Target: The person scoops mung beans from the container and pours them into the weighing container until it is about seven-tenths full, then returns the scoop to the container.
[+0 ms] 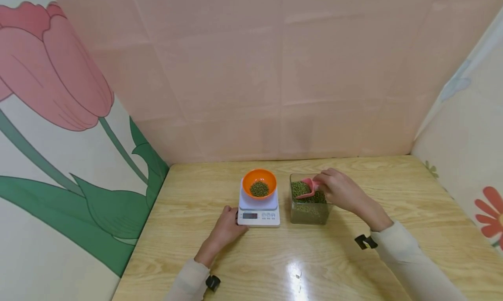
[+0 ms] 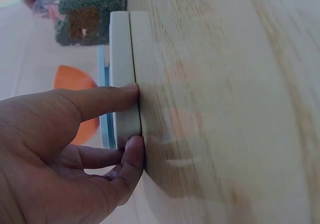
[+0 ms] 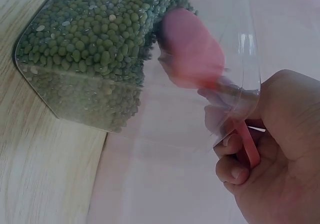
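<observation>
My left hand [image 1: 228, 226] grips the scale's [image 1: 258, 204] front-left corner, orange bowl [image 1: 260, 174] on top; right hand [image 1: 339, 189] holds pink scoop [image 1: 313, 186] inside bean container [image 1: 309, 218]. Narrow gap from scale to bean container, wider room to desk's [image 1: 397, 187] right edge

Pink backdrop [image 1: 235, 74] — painted tulip [image 1: 51, 69] left, red flower [image 1: 489, 211] right

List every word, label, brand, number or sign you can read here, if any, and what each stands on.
Nothing is legible.
Digital kitchen scale, display: any digits too small to read.
Small print above the display: too small to read.
Buttons: any labels too small to read.
Black device at the right sleeve: pale patch, too blurred to tell if it's a sign.
Clear container, pink scoop, orange bowl: no lettering visible.
</observation>
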`<state>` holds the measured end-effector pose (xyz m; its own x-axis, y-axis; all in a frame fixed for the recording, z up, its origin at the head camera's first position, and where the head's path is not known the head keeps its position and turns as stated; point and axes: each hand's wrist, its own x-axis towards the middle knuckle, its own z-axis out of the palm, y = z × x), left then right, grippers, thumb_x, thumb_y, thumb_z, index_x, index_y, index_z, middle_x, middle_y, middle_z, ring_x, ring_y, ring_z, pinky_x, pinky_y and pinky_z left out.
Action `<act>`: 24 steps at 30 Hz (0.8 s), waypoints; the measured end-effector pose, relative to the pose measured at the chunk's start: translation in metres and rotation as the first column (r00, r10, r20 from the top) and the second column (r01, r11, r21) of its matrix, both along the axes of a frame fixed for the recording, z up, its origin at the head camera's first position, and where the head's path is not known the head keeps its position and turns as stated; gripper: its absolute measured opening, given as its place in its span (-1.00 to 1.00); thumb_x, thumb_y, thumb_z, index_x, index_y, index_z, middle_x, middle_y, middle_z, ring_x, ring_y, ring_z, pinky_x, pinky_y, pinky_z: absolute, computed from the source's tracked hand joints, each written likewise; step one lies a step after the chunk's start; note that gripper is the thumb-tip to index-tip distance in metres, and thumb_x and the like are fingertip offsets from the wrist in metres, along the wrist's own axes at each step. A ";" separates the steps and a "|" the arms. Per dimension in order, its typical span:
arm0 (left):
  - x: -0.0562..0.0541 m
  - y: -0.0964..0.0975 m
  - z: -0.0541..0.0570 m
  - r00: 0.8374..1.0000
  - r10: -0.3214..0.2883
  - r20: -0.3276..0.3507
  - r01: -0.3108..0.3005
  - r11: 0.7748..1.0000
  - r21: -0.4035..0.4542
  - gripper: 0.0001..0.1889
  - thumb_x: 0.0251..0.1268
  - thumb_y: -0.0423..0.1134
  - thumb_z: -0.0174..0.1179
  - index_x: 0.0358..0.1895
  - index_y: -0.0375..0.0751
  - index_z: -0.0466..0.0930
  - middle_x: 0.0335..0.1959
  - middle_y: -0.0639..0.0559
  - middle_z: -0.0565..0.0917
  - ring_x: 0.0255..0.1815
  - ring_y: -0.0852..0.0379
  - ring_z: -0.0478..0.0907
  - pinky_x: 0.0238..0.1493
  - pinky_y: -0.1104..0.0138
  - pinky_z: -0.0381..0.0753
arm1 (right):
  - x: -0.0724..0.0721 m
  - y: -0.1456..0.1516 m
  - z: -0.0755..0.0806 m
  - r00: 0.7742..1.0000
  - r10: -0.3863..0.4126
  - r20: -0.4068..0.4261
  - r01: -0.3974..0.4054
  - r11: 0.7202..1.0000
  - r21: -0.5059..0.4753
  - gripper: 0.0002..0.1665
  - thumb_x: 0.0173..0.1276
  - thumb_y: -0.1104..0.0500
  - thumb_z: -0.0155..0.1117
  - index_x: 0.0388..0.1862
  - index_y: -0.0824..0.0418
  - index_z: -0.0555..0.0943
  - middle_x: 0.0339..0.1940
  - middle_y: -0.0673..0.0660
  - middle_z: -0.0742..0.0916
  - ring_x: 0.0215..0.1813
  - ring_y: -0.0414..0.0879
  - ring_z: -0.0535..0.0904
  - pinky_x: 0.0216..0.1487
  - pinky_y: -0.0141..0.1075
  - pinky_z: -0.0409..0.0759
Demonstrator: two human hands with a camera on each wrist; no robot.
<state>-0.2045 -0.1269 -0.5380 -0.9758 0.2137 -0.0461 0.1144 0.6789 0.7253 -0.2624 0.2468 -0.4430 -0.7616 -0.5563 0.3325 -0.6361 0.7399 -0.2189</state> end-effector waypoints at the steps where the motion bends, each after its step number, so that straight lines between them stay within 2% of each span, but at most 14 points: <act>1: 0.000 0.000 0.000 1.000 -0.001 0.003 0.001 1.000 0.000 -0.45 0.22 -0.35 0.52 0.30 -0.33 0.65 -0.08 -0.07 0.59 -0.09 0.07 0.30 -0.06 0.26 0.44 | 0.000 0.000 0.000 1.000 -0.002 0.001 0.002 1.000 -0.001 -0.78 0.37 0.40 0.41 -0.01 0.36 0.77 -0.07 0.27 0.82 0.03 0.23 0.72 0.11 0.14 0.69; 5: 0.001 0.000 0.000 1.000 -0.005 0.002 0.005 1.000 -0.004 -0.44 0.21 -0.36 0.52 0.30 -0.35 0.64 -0.09 -0.07 0.58 -0.09 0.06 0.29 -0.07 0.26 0.43 | 0.001 0.002 0.000 1.000 -0.011 0.013 0.012 1.000 -0.018 -0.78 0.40 0.39 0.40 0.01 0.37 0.76 -0.07 0.28 0.82 0.04 0.25 0.72 0.13 0.15 0.68; 16: 0.000 -0.002 -0.001 1.000 -0.017 -0.025 0.017 1.000 -0.019 -0.48 0.25 -0.34 0.50 0.30 -0.25 0.68 -0.02 -0.05 0.74 -0.08 0.08 0.30 -0.07 0.30 0.40 | 0.002 0.008 -0.003 0.998 -0.042 0.048 0.045 0.997 -0.069 -0.77 0.46 0.37 0.37 0.05 0.36 0.75 -0.04 0.26 0.80 0.05 0.23 0.72 0.12 0.14 0.69; 24: 0.000 -0.001 -0.001 1.000 -0.012 -0.015 0.012 1.000 -0.022 -0.49 0.26 -0.32 0.50 0.29 -0.26 0.68 -0.05 -0.04 0.70 -0.08 0.08 0.30 -0.06 0.29 0.42 | 0.003 0.012 -0.003 0.997 -0.050 0.061 0.056 0.993 -0.102 -0.77 0.46 0.35 0.38 0.05 0.35 0.75 -0.06 0.24 0.80 0.01 0.20 0.72 0.08 0.13 0.69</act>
